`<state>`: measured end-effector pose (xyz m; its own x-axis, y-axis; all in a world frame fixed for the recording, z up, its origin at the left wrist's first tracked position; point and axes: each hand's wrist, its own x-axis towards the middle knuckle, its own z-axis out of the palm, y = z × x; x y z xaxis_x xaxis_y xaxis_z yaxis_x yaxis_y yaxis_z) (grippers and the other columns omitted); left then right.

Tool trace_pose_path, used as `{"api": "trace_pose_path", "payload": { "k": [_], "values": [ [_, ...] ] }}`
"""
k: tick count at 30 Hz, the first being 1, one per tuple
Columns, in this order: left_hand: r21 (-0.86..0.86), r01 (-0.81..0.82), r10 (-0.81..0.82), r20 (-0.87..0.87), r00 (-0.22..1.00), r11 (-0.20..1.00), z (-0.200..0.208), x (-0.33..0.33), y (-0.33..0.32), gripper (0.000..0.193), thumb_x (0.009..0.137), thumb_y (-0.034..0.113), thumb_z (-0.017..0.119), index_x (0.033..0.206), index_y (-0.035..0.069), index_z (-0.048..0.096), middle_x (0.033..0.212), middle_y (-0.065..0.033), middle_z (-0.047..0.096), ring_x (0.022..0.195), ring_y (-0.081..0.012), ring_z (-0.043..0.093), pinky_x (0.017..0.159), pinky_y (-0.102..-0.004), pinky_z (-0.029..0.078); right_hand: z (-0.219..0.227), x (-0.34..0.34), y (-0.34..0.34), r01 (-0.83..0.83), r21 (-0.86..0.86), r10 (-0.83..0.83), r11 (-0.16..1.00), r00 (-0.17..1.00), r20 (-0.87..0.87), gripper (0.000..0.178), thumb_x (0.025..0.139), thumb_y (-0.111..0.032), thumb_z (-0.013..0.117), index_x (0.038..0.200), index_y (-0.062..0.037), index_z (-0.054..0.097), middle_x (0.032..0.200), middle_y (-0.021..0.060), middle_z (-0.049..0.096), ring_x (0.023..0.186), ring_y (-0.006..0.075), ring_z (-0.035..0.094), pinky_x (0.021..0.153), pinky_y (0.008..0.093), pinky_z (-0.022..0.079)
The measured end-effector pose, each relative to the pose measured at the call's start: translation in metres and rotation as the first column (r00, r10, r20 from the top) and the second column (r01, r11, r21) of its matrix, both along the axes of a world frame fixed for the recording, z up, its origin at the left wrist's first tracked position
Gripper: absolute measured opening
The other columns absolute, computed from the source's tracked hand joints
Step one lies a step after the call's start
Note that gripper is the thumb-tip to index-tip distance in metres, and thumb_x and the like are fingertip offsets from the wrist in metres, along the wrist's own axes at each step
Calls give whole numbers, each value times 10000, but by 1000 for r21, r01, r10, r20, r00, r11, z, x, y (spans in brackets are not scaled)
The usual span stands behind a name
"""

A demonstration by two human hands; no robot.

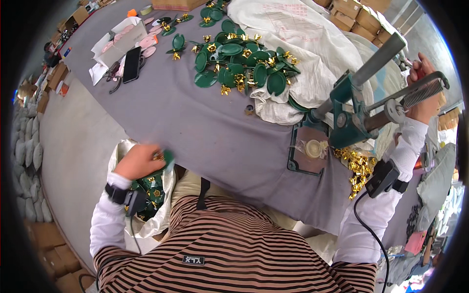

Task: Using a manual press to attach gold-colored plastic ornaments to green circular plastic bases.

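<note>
My left hand point(138, 162), blurred by motion, is closed on a green disc point(168, 159) with a gold clip on it. It is over the mouth of a white woven sack point(169, 189), which holds several green discs with gold clips point(154, 188). Up at the right, my right hand point(426, 100) is closed around the red-tipped handle of a green hand press point(343, 117), partly hidden behind its lever and spring. On the press base sits a pale round seat point(313, 149) with no green disc on it. Loose gold clips point(360, 168) lie beside the base, near my right forearm.
A heap of green discs with gold clips point(229, 73) covers the far middle of the grey-clothed table point(210, 141). Behind it spreads a white woven sack point(312, 44). A black phone point(132, 64) and a white box with pink discs point(119, 43) lie far left.
</note>
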<state>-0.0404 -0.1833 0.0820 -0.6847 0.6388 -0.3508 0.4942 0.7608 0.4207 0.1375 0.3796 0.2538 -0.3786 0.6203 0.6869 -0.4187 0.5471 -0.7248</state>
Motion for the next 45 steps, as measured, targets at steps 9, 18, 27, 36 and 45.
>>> {"api": "trace_pose_path", "payload": {
  "k": [9, 18, 27, 36, 45],
  "values": [
    [475, 50, 113, -310, 944, 878, -17, -54, 96, 370, 814, 266, 729, 1090, 30, 662, 1036, -166, 674, 926, -312, 654, 819, -393, 515, 4, 8, -2, -21, -89, 20, 996, 1000, -7, 337, 943, -171, 604, 1168, 79, 595, 809, 66, 595, 614, 87, 508, 518, 177, 399],
    [606, -197, 321, -103, 941, 771, -85, -135, 231, 380, 748, 241, 776, 1016, -3, 665, 951, -149, 684, 877, -277, 659, 805, -369, 515, 4, 1, -19, -63, -99, 60, 993, 998, -35, 348, 952, -171, 593, 1179, 92, 577, 810, 65, 595, 633, 92, 518, 529, 180, 407],
    [672, -464, 298, 355, 886, 577, -80, -45, 165, 363, 792, 141, 746, 1081, -40, 620, 849, -93, 636, 741, -156, 584, 702, -288, 492, 3, 2, -14, -33, -74, 30, 997, 999, -41, 365, 977, -186, 567, 1207, 98, 560, 823, 58, 590, 652, 82, 517, 539, 169, 401],
    [633, 254, 131, -496, 859, 731, -71, -18, 170, 365, 767, 94, 708, 1123, 45, 640, 1130, -134, 630, 989, -350, 604, 908, -413, 483, 5, -1, -29, -20, -134, 11, 991, 998, -63, 394, 947, -203, 608, 1213, 84, 563, 883, 58, 589, 677, 84, 496, 541, 189, 376],
    [868, -368, -24, 398, 917, 332, -8, -5, 220, 397, 829, -11, 689, 1205, 48, 578, 965, -23, 655, 875, -93, 601, 752, -243, 494, -1, 13, -10, -50, 39, 55, 998, 990, -128, 160, 949, -181, 572, 967, -31, 627, 695, -27, 555, 543, 39, 488, 468, 177, 360]
  ]
}}
